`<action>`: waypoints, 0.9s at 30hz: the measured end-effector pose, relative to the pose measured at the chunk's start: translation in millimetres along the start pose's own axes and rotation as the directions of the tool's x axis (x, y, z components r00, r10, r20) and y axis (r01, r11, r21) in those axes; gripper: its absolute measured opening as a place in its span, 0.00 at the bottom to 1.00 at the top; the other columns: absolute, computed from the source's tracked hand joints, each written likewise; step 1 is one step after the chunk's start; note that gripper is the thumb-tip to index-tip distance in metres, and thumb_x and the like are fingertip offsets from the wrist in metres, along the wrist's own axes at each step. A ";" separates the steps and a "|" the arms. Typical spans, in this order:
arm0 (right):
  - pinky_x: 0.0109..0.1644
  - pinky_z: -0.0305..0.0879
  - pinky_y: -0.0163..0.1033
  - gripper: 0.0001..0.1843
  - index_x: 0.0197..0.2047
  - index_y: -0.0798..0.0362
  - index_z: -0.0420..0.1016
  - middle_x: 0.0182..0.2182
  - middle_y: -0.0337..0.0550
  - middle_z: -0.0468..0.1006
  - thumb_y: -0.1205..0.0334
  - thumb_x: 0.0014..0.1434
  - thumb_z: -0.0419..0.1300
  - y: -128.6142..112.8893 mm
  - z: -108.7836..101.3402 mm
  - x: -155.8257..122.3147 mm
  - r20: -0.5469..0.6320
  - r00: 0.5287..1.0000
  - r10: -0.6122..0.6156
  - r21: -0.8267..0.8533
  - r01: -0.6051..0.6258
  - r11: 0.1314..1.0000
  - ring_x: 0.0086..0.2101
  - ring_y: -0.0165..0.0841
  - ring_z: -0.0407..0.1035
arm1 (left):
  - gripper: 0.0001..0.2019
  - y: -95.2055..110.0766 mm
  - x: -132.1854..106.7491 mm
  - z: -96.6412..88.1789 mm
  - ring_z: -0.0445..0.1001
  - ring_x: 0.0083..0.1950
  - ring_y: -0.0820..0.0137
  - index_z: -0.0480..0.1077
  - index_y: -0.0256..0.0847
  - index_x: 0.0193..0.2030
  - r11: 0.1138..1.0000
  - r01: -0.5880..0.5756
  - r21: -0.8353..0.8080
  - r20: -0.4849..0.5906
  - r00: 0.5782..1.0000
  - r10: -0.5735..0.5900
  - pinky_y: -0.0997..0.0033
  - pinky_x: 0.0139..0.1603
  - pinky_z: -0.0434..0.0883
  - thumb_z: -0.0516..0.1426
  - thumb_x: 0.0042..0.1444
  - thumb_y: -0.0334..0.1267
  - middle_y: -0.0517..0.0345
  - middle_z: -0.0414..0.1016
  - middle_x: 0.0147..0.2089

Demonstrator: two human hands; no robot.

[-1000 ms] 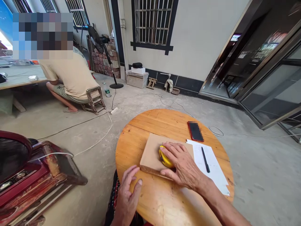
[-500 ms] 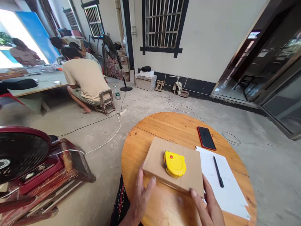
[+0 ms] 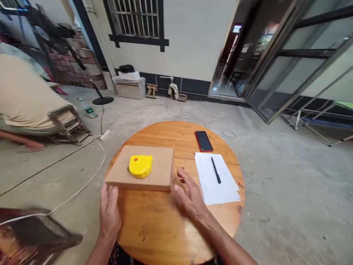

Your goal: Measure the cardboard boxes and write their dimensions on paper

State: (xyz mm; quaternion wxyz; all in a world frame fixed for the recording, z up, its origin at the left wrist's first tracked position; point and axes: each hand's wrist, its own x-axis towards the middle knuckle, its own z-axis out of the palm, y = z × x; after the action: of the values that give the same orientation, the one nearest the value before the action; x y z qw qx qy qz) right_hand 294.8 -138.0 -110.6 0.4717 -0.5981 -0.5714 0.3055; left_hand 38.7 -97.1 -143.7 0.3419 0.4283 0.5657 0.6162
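Observation:
A flat brown cardboard box [image 3: 161,165] lies on the left half of the round wooden table [image 3: 154,228]. On top of it rests a yellow tape measure [image 3: 140,166] with a red button. My left hand [image 3: 109,209] is at the box's near left corner, fingers stretched and holding nothing. Just off the box's right end is my right hand [image 3: 190,193], slightly blurred, its fingers apart and nothing between them. Right of that hand lie white paper sheets [image 3: 209,193], with a black pen [image 3: 216,170] across them.
A dark phone with a red edge [image 3: 204,141] lies beyond the papers. At the left a person [image 3: 24,95] sits on a low wooden chair [image 3: 68,123]. Cables [image 3: 93,173] run over the concrete floor. A standing fan [image 3: 102,100] and a bottle [image 3: 88,110] stand behind.
The view has swung right. The box with the tape measure has moved left, away from the papers, and turned squarer to me. My right hand has come off the box.

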 end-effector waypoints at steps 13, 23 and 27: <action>0.41 0.61 0.43 0.10 0.41 0.60 0.78 0.37 0.60 0.82 0.66 0.59 0.58 55.9 -132.4 22.1 -0.207 0.953 0.222 -0.791 -0.296 0.536 0.38 0.46 0.76 | 0.23 27.1 -151.9 123.0 0.61 0.68 0.52 0.69 0.41 0.59 0.603 -0.772 0.203 0.856 0.439 0.273 0.45 0.64 0.67 0.56 0.54 0.28 0.43 0.62 0.69; 0.33 0.57 0.36 0.09 0.33 0.50 0.64 0.30 0.42 0.75 0.59 0.62 0.46 79.7 -191.3 -7.1 -0.324 0.894 0.308 -0.611 -0.447 0.653 0.32 0.36 0.69 | 0.37 -10.9 -159.9 157.5 0.52 0.73 0.49 0.50 0.36 0.71 0.539 -0.790 0.292 0.855 0.468 0.224 0.42 0.69 0.59 0.57 0.56 0.33 0.38 0.54 0.73; 0.32 0.57 0.35 0.08 0.30 0.48 0.59 0.26 0.37 0.71 0.57 0.60 0.46 86.2 -182.3 -10.9 -0.252 0.914 0.319 -0.566 -0.406 0.717 0.29 0.34 0.66 | 0.39 -10.4 -160.7 158.5 0.55 0.72 0.51 0.49 0.37 0.71 0.528 -0.788 0.316 0.836 0.494 0.237 0.44 0.69 0.58 0.59 0.54 0.33 0.40 0.58 0.71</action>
State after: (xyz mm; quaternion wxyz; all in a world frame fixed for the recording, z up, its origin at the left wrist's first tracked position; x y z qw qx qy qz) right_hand 492.0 -179.4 -124.1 0.2233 -0.8370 -0.4764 0.1506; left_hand 247.1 -177.3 -177.8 0.1300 0.8800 0.3957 0.2282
